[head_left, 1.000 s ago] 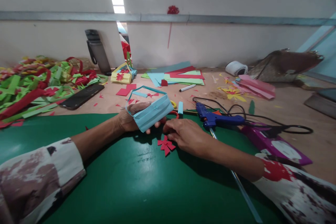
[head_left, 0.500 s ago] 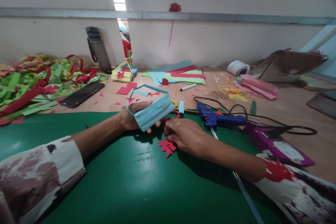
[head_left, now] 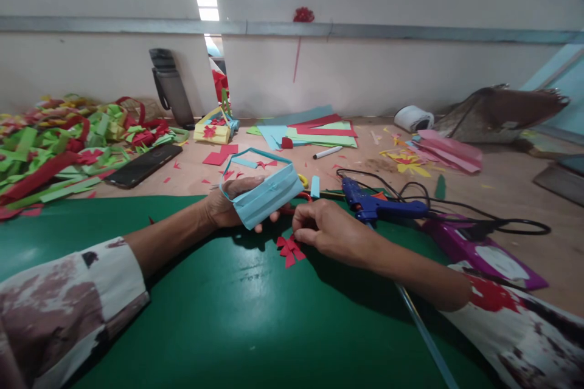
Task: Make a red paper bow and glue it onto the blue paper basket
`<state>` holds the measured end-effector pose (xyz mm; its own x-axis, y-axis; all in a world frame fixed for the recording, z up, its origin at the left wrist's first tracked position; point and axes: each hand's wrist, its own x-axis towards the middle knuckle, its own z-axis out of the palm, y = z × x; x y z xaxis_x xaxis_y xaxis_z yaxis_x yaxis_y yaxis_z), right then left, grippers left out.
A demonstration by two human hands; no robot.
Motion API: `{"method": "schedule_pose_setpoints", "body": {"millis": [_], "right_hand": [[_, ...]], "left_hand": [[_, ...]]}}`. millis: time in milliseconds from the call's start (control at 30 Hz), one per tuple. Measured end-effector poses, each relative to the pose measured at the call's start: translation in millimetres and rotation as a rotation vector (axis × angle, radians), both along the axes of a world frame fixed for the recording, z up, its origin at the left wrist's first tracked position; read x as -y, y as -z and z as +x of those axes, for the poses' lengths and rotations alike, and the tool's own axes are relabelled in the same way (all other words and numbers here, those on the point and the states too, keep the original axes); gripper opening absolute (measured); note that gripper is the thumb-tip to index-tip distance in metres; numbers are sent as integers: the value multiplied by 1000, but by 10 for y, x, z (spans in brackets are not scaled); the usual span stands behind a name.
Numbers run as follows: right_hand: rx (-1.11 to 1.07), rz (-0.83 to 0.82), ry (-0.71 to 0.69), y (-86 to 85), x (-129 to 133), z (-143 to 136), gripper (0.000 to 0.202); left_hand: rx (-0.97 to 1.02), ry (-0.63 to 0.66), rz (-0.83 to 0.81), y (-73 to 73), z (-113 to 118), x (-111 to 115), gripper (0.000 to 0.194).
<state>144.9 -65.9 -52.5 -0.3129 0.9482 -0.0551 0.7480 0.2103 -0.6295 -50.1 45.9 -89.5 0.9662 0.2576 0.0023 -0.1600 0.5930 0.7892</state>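
Observation:
My left hand is closed around a small light-blue paper bag, tilted above the green mat; a thin strip handle loops up from the bag. Thumb and index finger of my right hand pinch the upper edge of a red paper bow, its cut tails spread downward. The bow is just below and right of the bag, apart from it. Red-handled scissors lie partly hidden behind my hands. A blue glue gun rests to the right of them, with a long clear glue stick running beneath my right forearm.
Colourful paper strips heap at the left beside a phone and a bottle. Coloured sheets, a marker and a yellow paper bag lie at the back. A purple box and black cable are right.
My right hand has shifted slightly right and up, and the red bow has turned a little in its pinch. The left hand and blue bag stay almost still.

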Motion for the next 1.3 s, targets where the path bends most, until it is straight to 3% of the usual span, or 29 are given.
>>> {"method": "schedule_pose_setpoints", "body": {"millis": [233,700,1033,1300], "right_hand": [[-145,3,29,42,15,5,12],[-353,294,90,-274,161,42,11],[-388,404,105,-260,182,17,15],[-353,514,130,-219,158,-14,17]], "left_hand": [[-1,27,-23,8,-6,-11,46],[10,76,-69,-74,71,133,42],[-52,94,3,-105,148,271,40],[-62,133,-44,-105,162,272,44]]}}
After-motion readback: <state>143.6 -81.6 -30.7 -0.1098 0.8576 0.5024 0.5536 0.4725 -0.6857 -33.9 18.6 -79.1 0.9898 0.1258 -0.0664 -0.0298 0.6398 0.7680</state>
